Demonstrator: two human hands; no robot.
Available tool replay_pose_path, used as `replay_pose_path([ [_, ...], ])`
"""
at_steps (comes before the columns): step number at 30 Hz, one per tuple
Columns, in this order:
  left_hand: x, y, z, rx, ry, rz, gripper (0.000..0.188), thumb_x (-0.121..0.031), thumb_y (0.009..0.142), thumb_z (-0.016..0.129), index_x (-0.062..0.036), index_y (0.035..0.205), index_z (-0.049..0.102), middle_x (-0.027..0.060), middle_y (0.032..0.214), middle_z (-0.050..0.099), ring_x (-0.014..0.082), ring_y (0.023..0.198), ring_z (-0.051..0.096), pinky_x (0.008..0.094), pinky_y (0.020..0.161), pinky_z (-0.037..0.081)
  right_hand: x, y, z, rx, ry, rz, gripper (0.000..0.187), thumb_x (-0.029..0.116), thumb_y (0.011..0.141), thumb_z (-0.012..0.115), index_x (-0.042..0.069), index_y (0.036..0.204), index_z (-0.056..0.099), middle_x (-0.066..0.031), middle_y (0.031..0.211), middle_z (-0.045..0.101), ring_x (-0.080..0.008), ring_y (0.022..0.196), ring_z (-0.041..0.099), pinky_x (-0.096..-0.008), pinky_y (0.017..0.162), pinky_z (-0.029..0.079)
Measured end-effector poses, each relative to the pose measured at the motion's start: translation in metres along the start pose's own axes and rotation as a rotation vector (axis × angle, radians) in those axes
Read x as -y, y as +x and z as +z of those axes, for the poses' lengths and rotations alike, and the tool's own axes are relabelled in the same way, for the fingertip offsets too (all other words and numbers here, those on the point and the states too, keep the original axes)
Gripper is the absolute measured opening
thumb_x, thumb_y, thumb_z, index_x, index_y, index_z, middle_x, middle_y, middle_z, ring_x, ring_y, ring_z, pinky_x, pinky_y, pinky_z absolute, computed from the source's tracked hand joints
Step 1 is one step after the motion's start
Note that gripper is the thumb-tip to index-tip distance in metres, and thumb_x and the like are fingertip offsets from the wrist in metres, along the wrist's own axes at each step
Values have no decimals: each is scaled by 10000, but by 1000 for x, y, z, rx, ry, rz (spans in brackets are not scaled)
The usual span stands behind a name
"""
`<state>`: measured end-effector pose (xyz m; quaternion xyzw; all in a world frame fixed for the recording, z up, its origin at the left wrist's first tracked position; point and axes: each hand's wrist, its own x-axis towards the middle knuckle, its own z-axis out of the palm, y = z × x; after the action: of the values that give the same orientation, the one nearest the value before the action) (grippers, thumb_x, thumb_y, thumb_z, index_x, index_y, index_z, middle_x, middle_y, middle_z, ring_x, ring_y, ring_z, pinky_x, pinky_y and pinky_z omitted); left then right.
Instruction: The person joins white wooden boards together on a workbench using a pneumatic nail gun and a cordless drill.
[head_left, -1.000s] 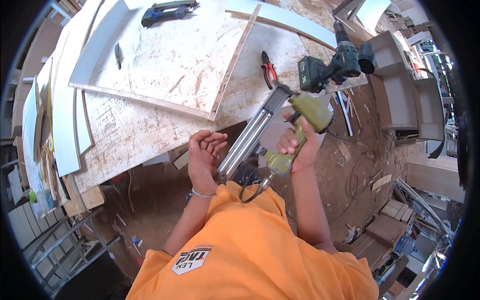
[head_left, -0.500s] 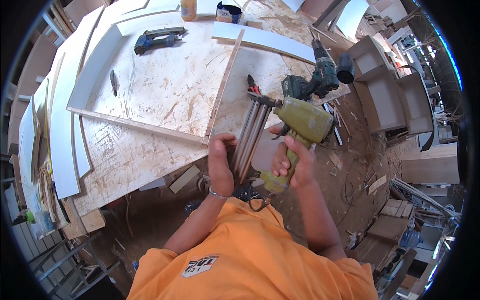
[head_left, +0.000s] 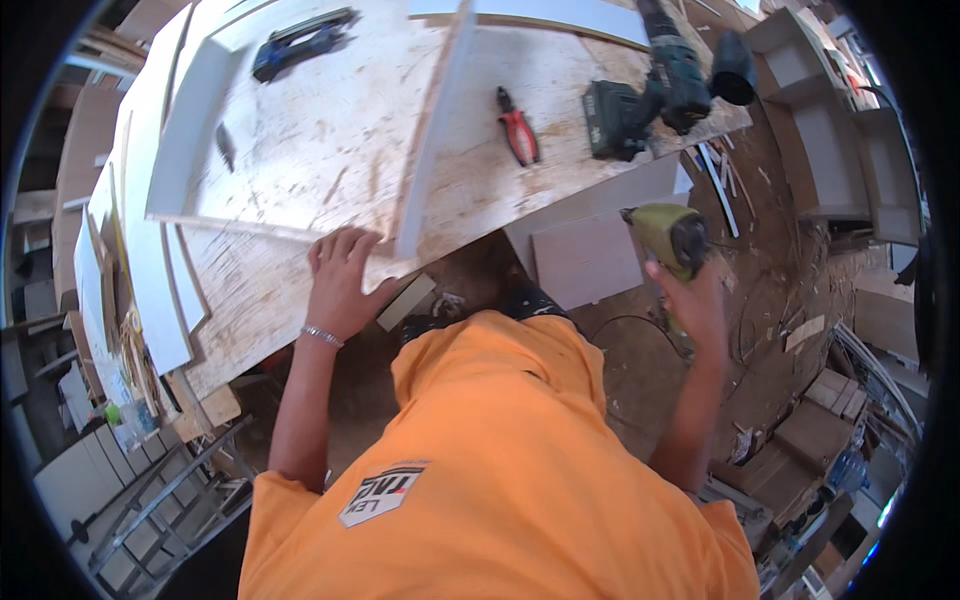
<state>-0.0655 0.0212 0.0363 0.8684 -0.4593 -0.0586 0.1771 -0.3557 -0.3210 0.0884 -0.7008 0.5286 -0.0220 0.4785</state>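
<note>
The nail gun (head_left: 668,238), gripped in the right hand (head_left: 692,300), had been drawn off the bench (head_left: 300,150), while the left hand (head_left: 345,283) was now spread flat beside the white frame (head_left: 425,150).

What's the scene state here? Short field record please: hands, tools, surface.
left hand: flat on the near edge of the workbench, by the corner of the white frame
right hand: holds the green nail gun off the bench, beside it
on bench: red pliers, dark green drill, blue tool
floor: wood offcuts, debris
</note>
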Motion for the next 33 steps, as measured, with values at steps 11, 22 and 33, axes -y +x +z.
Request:
replay_pose_path([
  [11,5,30,20,166,57,-37,295,-80,662,821,-56,877,622,111,912,644,335,974,597,448,897,427,-57,227,-134,-523,104,-136,346,137,863,692,-4,1165,602,-155,904,646,-245,777,629,-369,700,498],
  [22,2,48,-5,315,162,-12,63,-54,829,639,-84,882,657,96,1037,724,294,1087,657,417,970,492,-50,510,-172,-359,-756,-682,599,36,872,619,40,1455,484,-261,1269,628,-424,1185,610,-471,1028,490],
  [33,-15,105,-69,454,116,-365,337,-133,956,584,-126,1284,656,154,1235,682,339,1167,624,435,1047,484,-34,512,-134,-403,-710,-918,508,31,872,683,5,1366,566,-223,1308,623,-360,1192,629,-432,1029,501],
])
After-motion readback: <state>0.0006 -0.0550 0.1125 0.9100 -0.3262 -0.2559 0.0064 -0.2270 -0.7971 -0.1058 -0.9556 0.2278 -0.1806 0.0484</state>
